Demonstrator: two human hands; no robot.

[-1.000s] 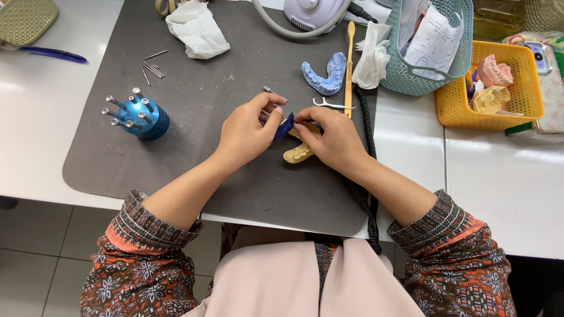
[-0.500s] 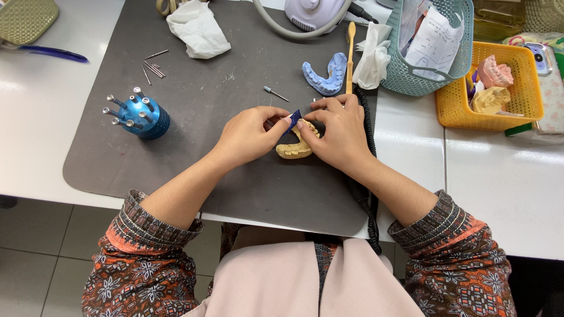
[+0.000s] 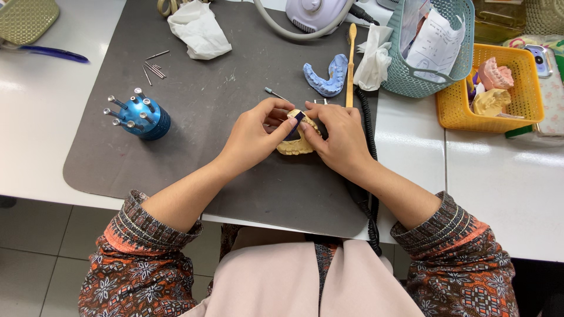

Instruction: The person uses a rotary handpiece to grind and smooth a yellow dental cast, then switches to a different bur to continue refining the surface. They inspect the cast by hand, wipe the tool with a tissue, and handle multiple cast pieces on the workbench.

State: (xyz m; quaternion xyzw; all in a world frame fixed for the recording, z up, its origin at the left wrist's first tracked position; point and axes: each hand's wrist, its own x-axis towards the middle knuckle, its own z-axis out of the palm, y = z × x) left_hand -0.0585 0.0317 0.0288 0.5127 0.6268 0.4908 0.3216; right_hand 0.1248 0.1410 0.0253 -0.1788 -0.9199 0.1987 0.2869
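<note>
Beneath everything, a white table (image 3: 505, 176), and on it a large dark grey mat (image 3: 194, 147) taking up most of the near side. At the top edge, part of a pale lilac machine (image 3: 317, 13) with a grey hose looping from it. To the right, off the mat, a teal basket (image 3: 437, 76) stuffed with papers, and just beside it a yellow basket (image 3: 517, 100) holding pink and cream dental casts. On the mat's far left corner, a crumpled white tissue (image 3: 198, 30); near it, a few loose metal pins (image 3: 154, 67). Lower left, a blue round bur holder (image 3: 145, 120) bristling with upright tools. Near the mat's right edge, a blue impression tray (image 3: 326, 76), arch opening away from the body, and touching beside it a wooden-handled brush (image 3: 351, 64), long axis running away from the body, head at the far end.

Mid-mat, a yellow dental cast (image 3: 295, 145), resting on the mat, long axis roughly left to right, mostly hidden by fingers. Left hand (image 3: 255, 136) curled, pinching a small dark blue strip (image 3: 295, 121) between thumb and fingertip; strip tilted, upper end pointing up and to the right, lower end at the cast. Right hand (image 3: 342, 136) closed over the cast's right side, fingertips meeting the strip's top.
</note>
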